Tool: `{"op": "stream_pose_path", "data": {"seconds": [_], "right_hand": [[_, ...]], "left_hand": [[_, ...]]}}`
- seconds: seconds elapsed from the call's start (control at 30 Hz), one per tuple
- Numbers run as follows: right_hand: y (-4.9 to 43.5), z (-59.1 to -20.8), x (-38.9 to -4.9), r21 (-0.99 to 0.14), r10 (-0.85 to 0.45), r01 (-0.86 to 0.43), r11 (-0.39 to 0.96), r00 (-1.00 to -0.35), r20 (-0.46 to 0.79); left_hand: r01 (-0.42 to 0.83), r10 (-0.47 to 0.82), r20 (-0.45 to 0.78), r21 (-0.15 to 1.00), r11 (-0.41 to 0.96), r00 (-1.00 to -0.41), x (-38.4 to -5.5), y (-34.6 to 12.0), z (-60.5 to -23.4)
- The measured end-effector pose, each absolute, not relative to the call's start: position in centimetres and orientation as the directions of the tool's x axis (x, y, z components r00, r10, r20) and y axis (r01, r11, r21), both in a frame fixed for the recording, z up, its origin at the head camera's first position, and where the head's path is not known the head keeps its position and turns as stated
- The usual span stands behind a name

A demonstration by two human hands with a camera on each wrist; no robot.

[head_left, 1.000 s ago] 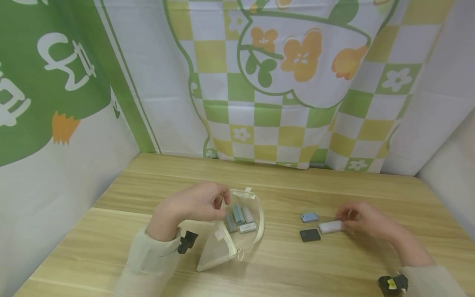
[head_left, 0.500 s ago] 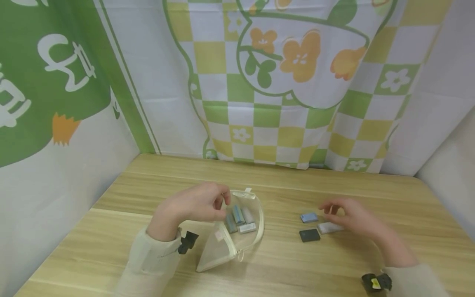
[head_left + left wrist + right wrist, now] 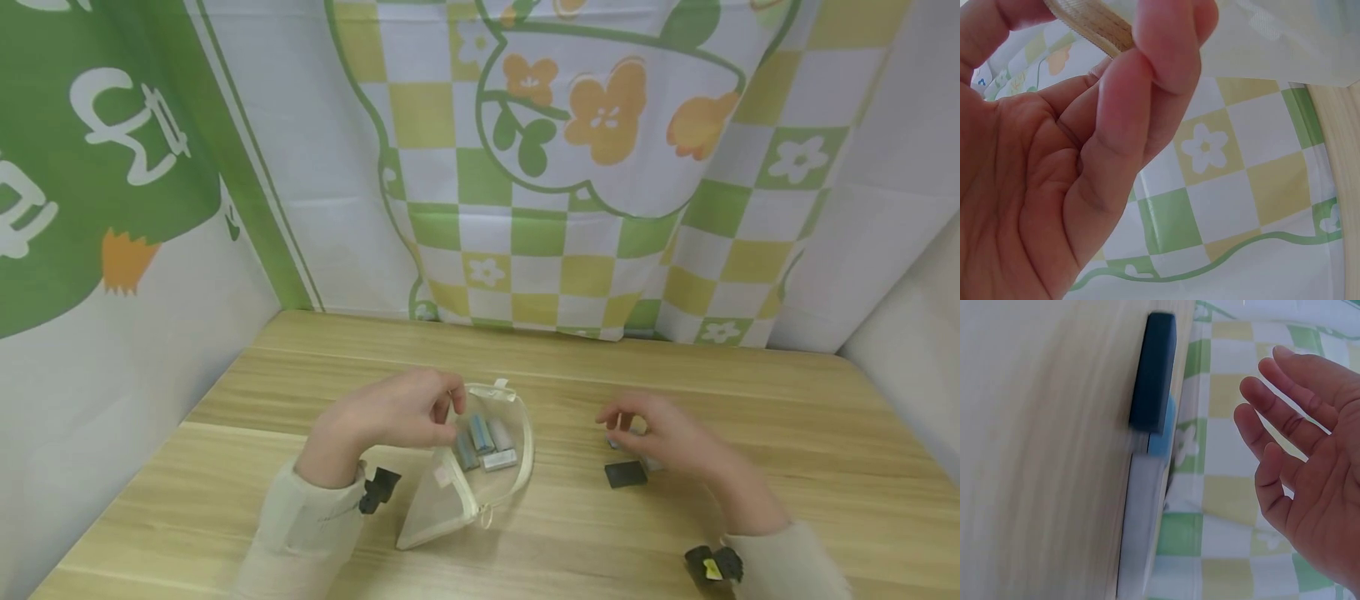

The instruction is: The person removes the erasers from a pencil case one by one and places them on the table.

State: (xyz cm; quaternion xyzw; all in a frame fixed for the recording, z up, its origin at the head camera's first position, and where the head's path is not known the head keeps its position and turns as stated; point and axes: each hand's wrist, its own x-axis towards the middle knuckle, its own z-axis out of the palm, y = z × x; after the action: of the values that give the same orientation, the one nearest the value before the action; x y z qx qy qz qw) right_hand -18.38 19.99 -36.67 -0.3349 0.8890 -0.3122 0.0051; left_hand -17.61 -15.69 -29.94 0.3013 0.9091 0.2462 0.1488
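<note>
My left hand (image 3: pixel 397 408) pinches the rim of a pale see-through zip pouch (image 3: pixel 438 507), whose mouth gapes toward the right. The zip edge (image 3: pixel 1100 28) shows between its fingertips in the left wrist view. Inside the pouch lie several small bluish and white blocks (image 3: pixel 499 460). My right hand (image 3: pixel 667 433) hovers with loosely bent fingers and nothing in its grasp. Under it, partly hidden in the head view, are a small blue block (image 3: pixel 1160 437) and a longer white block (image 3: pixel 1141 519). A black block (image 3: pixel 626 474) lies just in front of them.
The wooden table (image 3: pixel 570 542) ends at the back against a checked green, yellow and white curtain (image 3: pixel 540 229). A green and white cloth (image 3: pixel 150 250) hangs along the left side. A zip pull loop (image 3: pixel 487 517) hangs at the pouch's near edge.
My right hand has left the white block and moved left, over the blue one. My left hand and the pouch have stayed put.
</note>
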Motion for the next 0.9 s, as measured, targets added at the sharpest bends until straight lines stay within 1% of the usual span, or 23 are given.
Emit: {"op": "stream_pose_path", "data": {"seconds": [0.23,0.47,0.7,0.9], "right_hand": [[18.3,-37.1,-18.6,-0.541,-0.632,-0.649,0.535,-0.732,0.253],[16.8,-37.5,-18.7,-0.556,-0.644,-0.644,0.525,-0.728,0.234],[15.1,-37.6,-18.8,-0.548,-0.666,-0.671,0.499,-0.702,0.253],[13.5,-37.5,-18.8,-0.565,-0.684,-0.667,0.486,-0.693,0.229]], "left_hand": [[0.474,0.624,-0.122,0.543,0.693,-0.772,-17.6,-15.7,-29.9],[0.481,0.628,-0.122,0.538,0.693,-0.769,-17.6,-15.6,-30.0],[0.489,0.627,-0.121,0.521,0.700,-0.769,-17.7,-15.5,-30.0],[0.485,0.624,-0.126,0.520,0.703,-0.771,-17.7,-15.5,-30.0]]}}
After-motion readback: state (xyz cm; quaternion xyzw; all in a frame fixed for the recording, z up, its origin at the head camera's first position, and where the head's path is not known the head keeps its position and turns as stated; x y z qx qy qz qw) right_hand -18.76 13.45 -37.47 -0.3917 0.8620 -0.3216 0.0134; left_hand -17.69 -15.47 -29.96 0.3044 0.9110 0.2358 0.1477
